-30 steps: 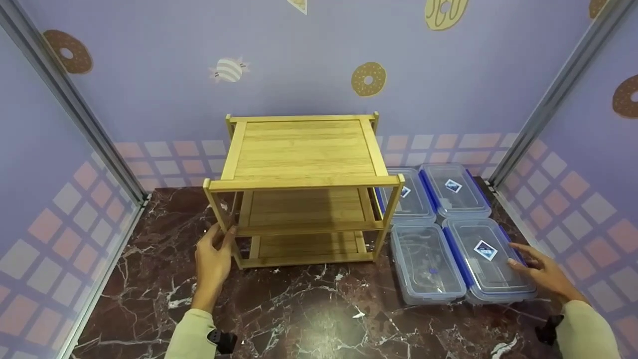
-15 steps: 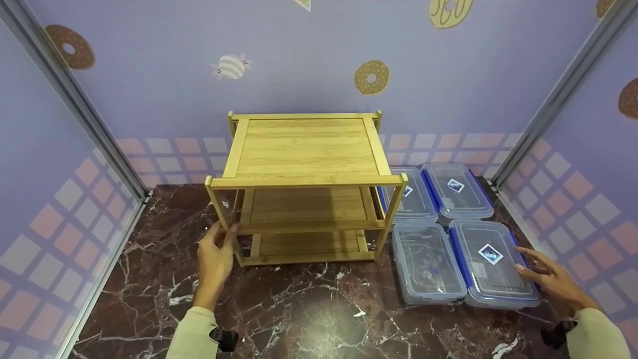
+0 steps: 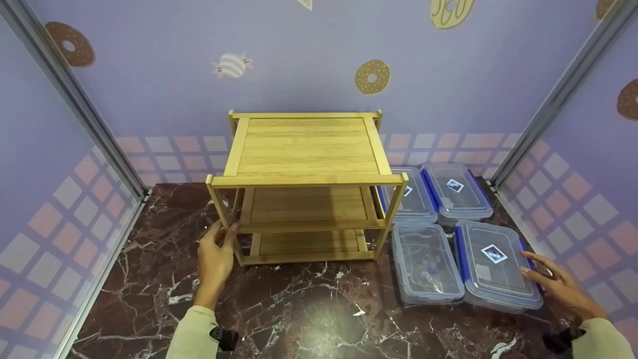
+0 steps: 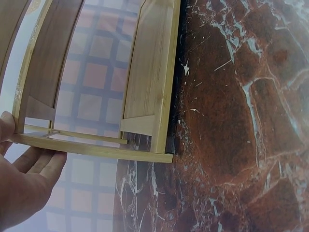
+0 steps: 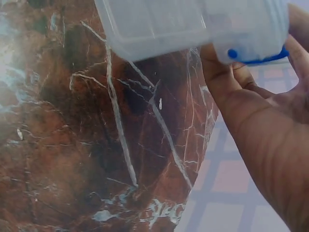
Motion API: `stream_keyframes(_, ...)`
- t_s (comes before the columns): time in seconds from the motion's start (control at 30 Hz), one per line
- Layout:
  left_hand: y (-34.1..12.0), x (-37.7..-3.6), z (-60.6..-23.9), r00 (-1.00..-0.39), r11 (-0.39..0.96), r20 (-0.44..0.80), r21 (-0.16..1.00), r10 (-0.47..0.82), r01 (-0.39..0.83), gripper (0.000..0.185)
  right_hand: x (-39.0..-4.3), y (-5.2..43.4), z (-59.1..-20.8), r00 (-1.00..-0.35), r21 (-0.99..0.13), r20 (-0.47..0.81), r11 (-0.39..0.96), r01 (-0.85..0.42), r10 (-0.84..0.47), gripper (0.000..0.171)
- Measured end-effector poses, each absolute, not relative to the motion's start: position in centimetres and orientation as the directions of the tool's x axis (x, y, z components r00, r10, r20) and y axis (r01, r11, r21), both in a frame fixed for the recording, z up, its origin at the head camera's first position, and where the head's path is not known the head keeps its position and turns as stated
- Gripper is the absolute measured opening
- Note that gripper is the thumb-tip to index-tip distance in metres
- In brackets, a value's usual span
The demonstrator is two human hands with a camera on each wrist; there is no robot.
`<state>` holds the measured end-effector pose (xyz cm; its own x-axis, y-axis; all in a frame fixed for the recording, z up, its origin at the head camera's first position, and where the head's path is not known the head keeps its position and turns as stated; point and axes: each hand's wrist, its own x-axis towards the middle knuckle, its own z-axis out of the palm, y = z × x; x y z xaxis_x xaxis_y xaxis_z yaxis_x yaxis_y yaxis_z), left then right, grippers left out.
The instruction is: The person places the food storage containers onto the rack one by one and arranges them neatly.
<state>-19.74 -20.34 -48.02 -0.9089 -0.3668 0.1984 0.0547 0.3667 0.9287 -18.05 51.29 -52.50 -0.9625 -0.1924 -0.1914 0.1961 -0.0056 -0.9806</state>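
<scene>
A three-tier bamboo shelf point(image 3: 309, 149) stands in the middle, against the back wall. My left hand point(image 3: 215, 259) grips its front left leg at about middle-tier height, thumb and fingers on either side of the leg point(image 4: 96, 149) in the left wrist view. At the front right is a clear food container point(image 3: 498, 279) with blue side clips and a diamond label. My right hand point(image 3: 563, 286) holds it by its right side. In the right wrist view the container point(image 5: 164, 24) shows its blue clip point(image 5: 263, 59) between thumb and fingers.
A clear container point(image 3: 428, 269) without visible blue clips sits just left of the held one. Behind are two more clipped containers, one point(image 3: 456, 187) near the right corner, the other point(image 3: 413, 207) partly behind the shelf. Walls enclose the dark marbled tabletop point(image 3: 299, 314).
The held container has shifted right and slightly toward me with my right hand, and a gap has opened between it and the containers behind. My left hand stays on the shelf leg.
</scene>
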Motion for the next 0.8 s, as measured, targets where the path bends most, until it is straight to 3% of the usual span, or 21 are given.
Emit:
stream_keyframes(0.27,-20.2,-19.8,-48.0,-0.903,0.364,0.206,0.929,-0.376,0.060,0.040,-17.0,51.6,-53.4,-0.980,-0.987,-0.160,0.010,0.160,-0.122,0.046)
stream_keyframes(0.53,-20.2,-19.9,-48.0,-0.899,0.378,0.214,0.924,-0.383,0.058,0.039,-15.9,51.5,-53.9,-0.991,-0.991,-0.119,-0.057,0.122,-0.058,0.044)
stream_keyframes(0.8,-20.3,-19.7,-48.1,-0.904,0.390,0.205,0.920,-0.375,0.047,0.042,-14.9,51.0,-53.4,-0.997,-0.966,-0.004,-0.259,0.024,-0.078,0.048)
